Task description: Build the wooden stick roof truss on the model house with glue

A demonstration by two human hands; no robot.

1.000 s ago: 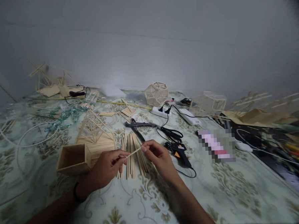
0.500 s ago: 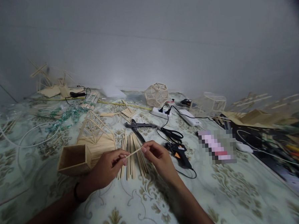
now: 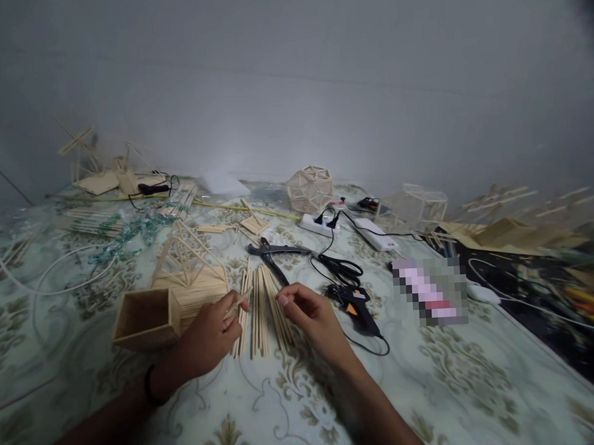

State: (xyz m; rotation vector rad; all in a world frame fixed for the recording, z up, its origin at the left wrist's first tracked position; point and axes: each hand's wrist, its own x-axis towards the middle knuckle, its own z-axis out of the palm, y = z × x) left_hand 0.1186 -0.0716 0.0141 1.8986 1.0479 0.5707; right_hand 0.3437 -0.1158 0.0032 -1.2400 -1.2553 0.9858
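Observation:
My left hand (image 3: 211, 336) is closed on a thin wooden stick (image 3: 241, 299), whose free end points up and right. My right hand (image 3: 312, 318) is apart from that stick; its thumb and forefinger are pressed together with nothing visible between them. Loose wooden sticks (image 3: 259, 321) lie in rows on the table between both hands. Beside the left hand stands an open wooden box (image 3: 145, 317), joined to a base of sticks (image 3: 196, 299) with a peaked stick frame (image 3: 186, 255) behind it.
Large pliers (image 3: 273, 257), scissors (image 3: 344, 270) and a black glue gun (image 3: 356, 306) lie right of the sticks. Behind are a power strip (image 3: 320, 224) and a round stick lattice (image 3: 310, 188). Plastic wrapping (image 3: 138, 234) and a white cable (image 3: 36, 289) are at left, on a floral tablecloth (image 3: 306, 401).
The right hand has let go of the stick's end. The left hand now holds the stick alone, tilted more steeply and drawn slightly left.

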